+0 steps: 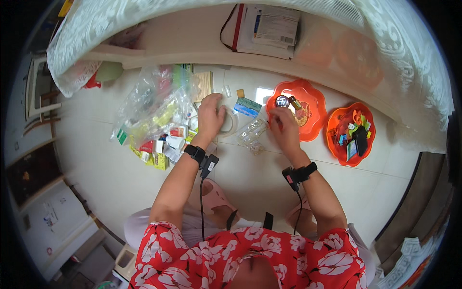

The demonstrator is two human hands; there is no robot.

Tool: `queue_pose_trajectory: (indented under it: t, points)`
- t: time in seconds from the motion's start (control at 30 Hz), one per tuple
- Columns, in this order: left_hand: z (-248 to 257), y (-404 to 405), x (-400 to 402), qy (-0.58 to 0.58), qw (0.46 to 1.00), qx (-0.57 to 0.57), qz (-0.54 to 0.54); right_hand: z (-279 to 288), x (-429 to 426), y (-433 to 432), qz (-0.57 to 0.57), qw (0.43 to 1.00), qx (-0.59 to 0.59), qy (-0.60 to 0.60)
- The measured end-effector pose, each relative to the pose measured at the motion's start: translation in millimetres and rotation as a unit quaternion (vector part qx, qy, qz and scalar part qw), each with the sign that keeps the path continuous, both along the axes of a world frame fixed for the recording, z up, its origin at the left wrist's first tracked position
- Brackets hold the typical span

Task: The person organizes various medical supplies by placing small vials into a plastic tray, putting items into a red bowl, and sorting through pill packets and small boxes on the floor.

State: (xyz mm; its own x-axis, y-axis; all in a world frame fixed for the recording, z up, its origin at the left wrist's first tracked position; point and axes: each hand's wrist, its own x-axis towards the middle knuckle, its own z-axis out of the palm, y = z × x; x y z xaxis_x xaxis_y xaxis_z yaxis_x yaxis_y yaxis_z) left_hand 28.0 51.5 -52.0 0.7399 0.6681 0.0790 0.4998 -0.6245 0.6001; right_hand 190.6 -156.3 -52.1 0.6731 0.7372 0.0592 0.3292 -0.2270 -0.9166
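Note:
My left hand (211, 117) hovers over or rests on the floor at the left side of a roll of clear tape (234, 124). Its thumb stands apart from the fingers, and it covers part of the roll. At the left rim of a scalloped orange plastic tray (315, 132), my right hand (287, 130) has its fingers curled; whether anything is in them is hidden. Inside that tray lie a small round dark-lidded container (282, 101) and a small dark bottle (295, 103). Between my hands are a clear plastic blister package (252, 130) and a blue-green picture card (247, 107).
On the left, a clear plastic bag (151, 101) lies by small boxes and white bottles (176, 141). A second orange tray (329, 139) holds a black case (360, 141) and small items. Beyond, a lace cloth (404, 72) hangs over a shelf with papers (276, 27). Cables trail from both wrists.

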Motion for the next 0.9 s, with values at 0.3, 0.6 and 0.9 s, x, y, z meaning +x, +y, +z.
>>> queue_pose_trajectory:
  t: [0.3, 0.6, 0.9]
  points:
    - [-26, 19, 44, 0.096, 0.994, -0.054, -0.026, 5, -30, -42, 0.049, 0.996, -0.049, 0.056]
    - [-40, 20, 39, 0.035, 0.999, -0.009, 0.020, 0, -11, -48, 0.015, 0.997, -0.047, 0.053]
    - [39, -69, 90, -0.088, 0.974, -0.170, -0.118, -11, 44, -52, -0.174, 0.966, 0.066, 0.179]
